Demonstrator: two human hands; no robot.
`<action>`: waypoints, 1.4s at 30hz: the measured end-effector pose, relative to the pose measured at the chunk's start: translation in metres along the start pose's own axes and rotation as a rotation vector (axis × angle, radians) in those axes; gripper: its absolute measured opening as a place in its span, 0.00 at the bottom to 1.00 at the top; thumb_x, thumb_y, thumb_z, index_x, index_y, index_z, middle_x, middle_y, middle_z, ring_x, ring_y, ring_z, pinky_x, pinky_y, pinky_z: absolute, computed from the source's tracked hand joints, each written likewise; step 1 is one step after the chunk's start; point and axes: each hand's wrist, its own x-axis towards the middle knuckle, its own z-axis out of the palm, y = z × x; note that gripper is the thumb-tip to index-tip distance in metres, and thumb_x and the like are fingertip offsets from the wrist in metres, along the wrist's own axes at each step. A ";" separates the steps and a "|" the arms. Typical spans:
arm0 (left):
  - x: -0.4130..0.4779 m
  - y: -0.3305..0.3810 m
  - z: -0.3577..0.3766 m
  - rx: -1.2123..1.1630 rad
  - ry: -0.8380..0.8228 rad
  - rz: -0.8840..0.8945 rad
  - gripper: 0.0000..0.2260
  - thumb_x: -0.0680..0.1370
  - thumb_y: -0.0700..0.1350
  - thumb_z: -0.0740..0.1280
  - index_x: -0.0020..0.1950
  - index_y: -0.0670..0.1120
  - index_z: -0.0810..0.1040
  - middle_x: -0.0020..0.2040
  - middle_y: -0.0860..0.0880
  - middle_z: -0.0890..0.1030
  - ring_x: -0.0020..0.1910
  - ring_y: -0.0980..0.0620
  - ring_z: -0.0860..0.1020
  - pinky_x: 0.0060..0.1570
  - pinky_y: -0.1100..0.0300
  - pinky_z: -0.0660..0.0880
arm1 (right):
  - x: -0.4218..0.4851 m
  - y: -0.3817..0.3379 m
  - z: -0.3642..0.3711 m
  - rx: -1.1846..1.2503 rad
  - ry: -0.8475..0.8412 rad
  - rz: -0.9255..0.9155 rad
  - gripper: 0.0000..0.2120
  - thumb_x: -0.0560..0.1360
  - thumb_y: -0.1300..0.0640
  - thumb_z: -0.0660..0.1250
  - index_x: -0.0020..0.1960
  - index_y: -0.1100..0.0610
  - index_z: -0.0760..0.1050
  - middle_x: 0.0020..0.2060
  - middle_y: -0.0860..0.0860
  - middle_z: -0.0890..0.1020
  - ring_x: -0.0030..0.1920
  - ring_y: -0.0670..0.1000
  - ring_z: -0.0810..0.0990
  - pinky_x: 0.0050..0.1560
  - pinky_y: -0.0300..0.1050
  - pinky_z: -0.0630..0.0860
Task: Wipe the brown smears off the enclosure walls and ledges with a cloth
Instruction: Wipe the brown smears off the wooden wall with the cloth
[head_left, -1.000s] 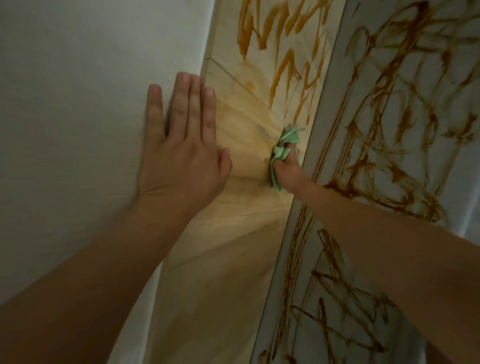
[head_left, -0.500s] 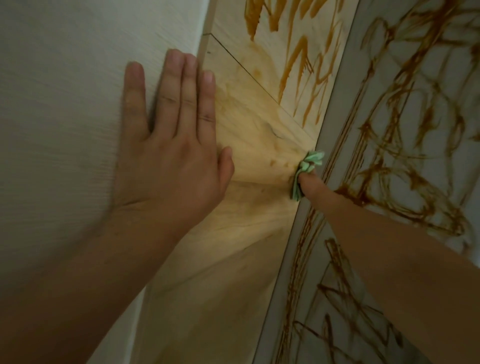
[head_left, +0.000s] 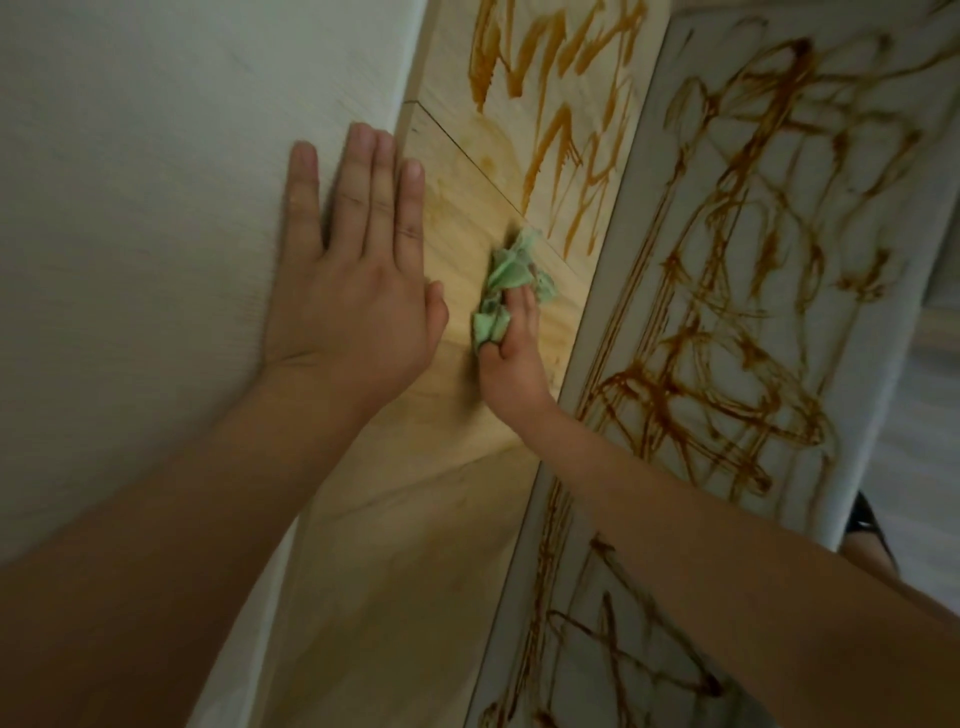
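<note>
On wood panel (head_left: 395, 519), cloth (head_left: 511, 270) in right hand (head_left: 511, 358) shifted toward left hand (head_left: 353, 291).

Left of frame, the white wall (head_left: 156, 208) looks matt with a fine ribbed texture. The centre panel (head_left: 415, 519) is pale wood — smooth, with a faint sheen. The green cloth (head_left: 511, 273) is soft, crumpled fabric. The grey-white panel (head_left: 641, 176) at right looks smooth under brown smears (head_left: 670, 410).

Left hand (head_left: 353, 306) and right hand (head_left: 511, 358) bare, nails short and plain, both forearms uncovered
</note>
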 end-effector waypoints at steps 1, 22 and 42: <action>0.000 0.000 0.001 0.003 -0.006 -0.002 0.36 0.84 0.58 0.45 0.82 0.34 0.40 0.83 0.32 0.45 0.83 0.35 0.42 0.78 0.33 0.40 | 0.006 0.013 -0.005 -0.017 0.008 0.022 0.39 0.79 0.69 0.57 0.84 0.53 0.45 0.84 0.50 0.45 0.82 0.48 0.44 0.79 0.36 0.43; 0.001 0.001 0.008 -0.065 -0.011 0.018 0.36 0.84 0.58 0.45 0.82 0.35 0.38 0.82 0.31 0.41 0.82 0.35 0.38 0.77 0.32 0.37 | 0.151 0.106 -0.069 0.261 0.066 0.503 0.27 0.81 0.51 0.55 0.81 0.50 0.61 0.71 0.55 0.74 0.69 0.59 0.73 0.73 0.62 0.70; 0.002 0.002 0.006 -0.043 -0.015 -0.014 0.36 0.84 0.57 0.44 0.82 0.34 0.37 0.82 0.31 0.39 0.82 0.35 0.37 0.76 0.32 0.33 | 0.123 -0.067 -0.067 0.142 0.061 0.095 0.36 0.78 0.57 0.56 0.84 0.50 0.49 0.80 0.53 0.61 0.80 0.58 0.60 0.80 0.52 0.58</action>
